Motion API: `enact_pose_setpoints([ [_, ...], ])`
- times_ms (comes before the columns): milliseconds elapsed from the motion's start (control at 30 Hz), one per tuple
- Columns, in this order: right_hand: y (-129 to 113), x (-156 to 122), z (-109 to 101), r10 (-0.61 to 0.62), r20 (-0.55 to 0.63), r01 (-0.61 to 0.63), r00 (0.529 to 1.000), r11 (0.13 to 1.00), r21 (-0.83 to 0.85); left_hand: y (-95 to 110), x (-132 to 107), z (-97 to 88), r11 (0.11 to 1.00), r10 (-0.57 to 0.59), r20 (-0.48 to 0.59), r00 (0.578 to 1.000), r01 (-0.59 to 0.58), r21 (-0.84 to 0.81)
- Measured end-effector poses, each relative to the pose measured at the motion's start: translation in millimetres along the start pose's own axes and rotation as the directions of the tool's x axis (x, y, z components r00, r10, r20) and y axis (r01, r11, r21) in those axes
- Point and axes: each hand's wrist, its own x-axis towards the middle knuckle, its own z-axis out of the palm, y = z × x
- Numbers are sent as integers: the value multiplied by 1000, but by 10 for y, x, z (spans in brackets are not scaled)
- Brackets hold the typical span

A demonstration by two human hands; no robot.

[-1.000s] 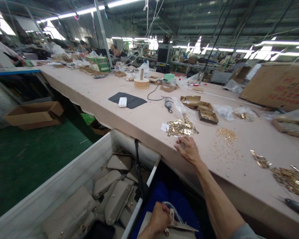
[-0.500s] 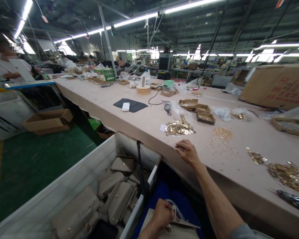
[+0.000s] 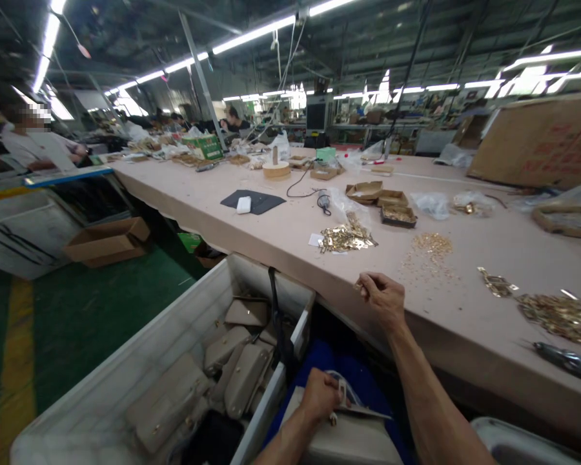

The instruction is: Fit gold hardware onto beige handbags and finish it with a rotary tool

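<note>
My left hand (image 3: 322,395) is closed on the flap edge of a beige handbag (image 3: 351,442), near a pale strap tab and a small gold fitting. The bag rests over blue cloth (image 3: 319,354) in front of me. Above the bench's near edge, my right hand (image 3: 383,298) pinches thumb and fingers together. Something tiny shows at its fingertips, too small to name. Beyond that hand lies a pile of flat gold metal pieces (image 3: 347,236). Small gold bits (image 3: 433,244) are scattered to its right.
A white bin (image 3: 126,361) with several beige bags stands at my left against the bench (image 3: 266,239). More gold pieces (image 3: 559,316) and a dark power screwdriver (image 3: 569,360) lie at right. Small cardboard trays (image 3: 397,216) sit farther back. A person (image 3: 39,145) is at far left.
My right hand has drawn back from the gold pile, moving right and slightly nearer, fingers pinched. My left hand keeps its hold on the bag flap. The view has shifted slightly.
</note>
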Motion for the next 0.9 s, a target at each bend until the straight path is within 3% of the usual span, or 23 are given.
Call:
enact_pose_setpoints([
  [67,59,-368,-93,164,66,-170,984,980,102,-62,35,-19,1000,-1,-15,1000,1,3],
  [133,171,-766,-183,314,132,-331,940,934,134,-153,94,-37,1000,-19,-20,1000,19,5],
  [233,378,-1283,-308,492,251,-528,834,843,102,-308,201,-49,999,-51,-16,999,51,16],
  [333,573,-1603,-404,607,309,-651,732,757,59,-408,279,-42,998,-56,0,998,56,23],
  [533,781,-1788,-399,685,356,-727,635,687,-25,-395,323,-29,999,-42,30,999,42,-2],
  [900,827,-1783,-187,680,416,-672,604,715,-193,-428,332,-46,1000,-14,76,997,16,-23],
])
